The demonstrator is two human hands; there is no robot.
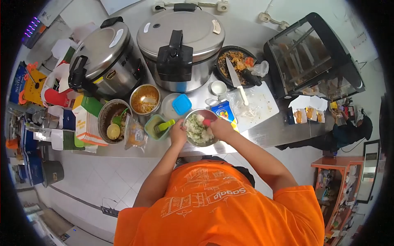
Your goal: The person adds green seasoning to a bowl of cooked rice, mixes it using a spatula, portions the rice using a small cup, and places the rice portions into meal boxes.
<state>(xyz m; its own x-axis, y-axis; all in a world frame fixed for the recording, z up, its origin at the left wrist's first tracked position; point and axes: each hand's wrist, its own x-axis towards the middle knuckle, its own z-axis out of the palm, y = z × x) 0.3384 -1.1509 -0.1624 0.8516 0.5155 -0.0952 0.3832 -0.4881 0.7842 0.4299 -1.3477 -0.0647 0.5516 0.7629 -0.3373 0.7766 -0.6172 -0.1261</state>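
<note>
A metal bowl (206,144) of white rice (197,130) mixed with green bits is at the counter's front edge, right before me. My left hand (178,133) is closed on the bowl's left rim. On the other side, my right hand (221,128) is wrapped round a red-handled utensil (207,122) that reaches into the rice; its far end is hidden. Just left of the bowl stands a green tub (154,130) with a bright green handle (166,125) over its rim. A blue and yellow packet (224,110) lies behind my right hand.
Two big steel rice cookers (180,37) stand at the back. A knife (236,80) lies across a black mortar (223,61) and a white cutting board (264,104). At right is a glass display case (308,57); another person (349,133) works beyond it. Pots (145,100) crowd the left.
</note>
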